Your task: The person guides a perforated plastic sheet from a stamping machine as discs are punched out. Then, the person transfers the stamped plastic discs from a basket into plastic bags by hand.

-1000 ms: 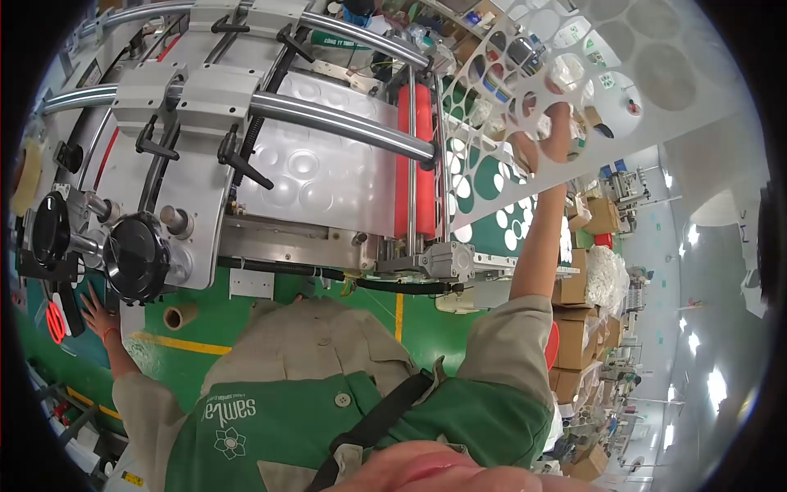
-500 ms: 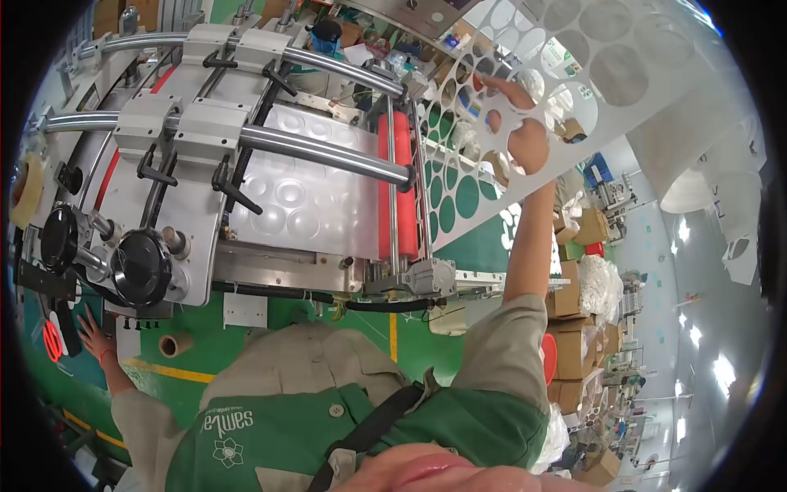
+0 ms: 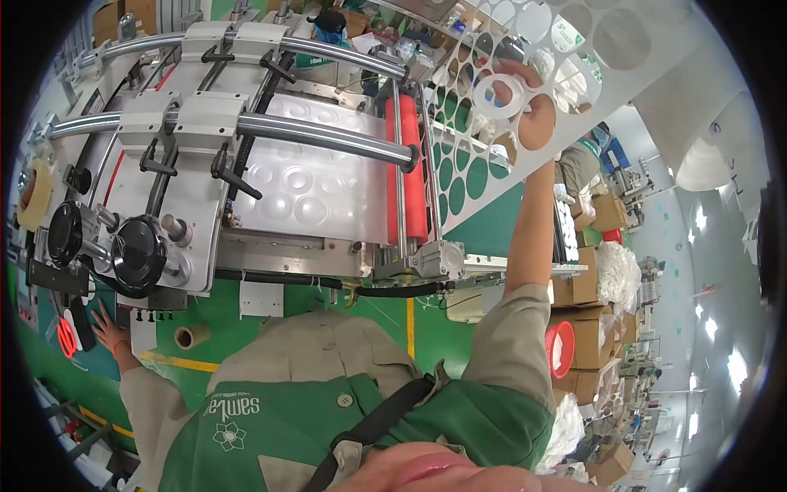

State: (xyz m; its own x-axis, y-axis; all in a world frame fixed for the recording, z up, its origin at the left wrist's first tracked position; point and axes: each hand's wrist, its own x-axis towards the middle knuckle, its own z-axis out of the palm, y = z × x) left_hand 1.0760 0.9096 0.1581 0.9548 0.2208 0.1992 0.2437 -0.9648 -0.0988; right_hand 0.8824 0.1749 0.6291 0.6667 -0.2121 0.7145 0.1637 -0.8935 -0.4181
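A pale sheet full of round holes (image 3: 574, 127) rises from the machine's right end toward the upper right. Behind it is my right hand (image 3: 525, 102), seen partly through the holes, with a white ring (image 3: 498, 96) at its fingers; whether the fingers grip the ring is unclear. My left hand (image 3: 111, 334) rests with spread fingers on a dark green surface at the far left, beside red-handled scissors (image 3: 66, 337). Between my hands stands the machine, with a red roller (image 3: 416, 172) and a sheet with round bulges (image 3: 328, 176).
Black knobs (image 3: 138, 252) and metal bars (image 3: 328, 139) jut from the machine. A green belt (image 3: 492, 225) lies below the holed sheet. Cardboard boxes (image 3: 586, 340) and a red basket (image 3: 560, 348) stand at right. Another person in a dark cap (image 3: 330, 25) is beyond the machine.
My right hand has shifted behind the holed sheet, and a white ring now shows at its fingers. White discs seen on the green belt earlier have moved right. My left hand stays flat and spread.
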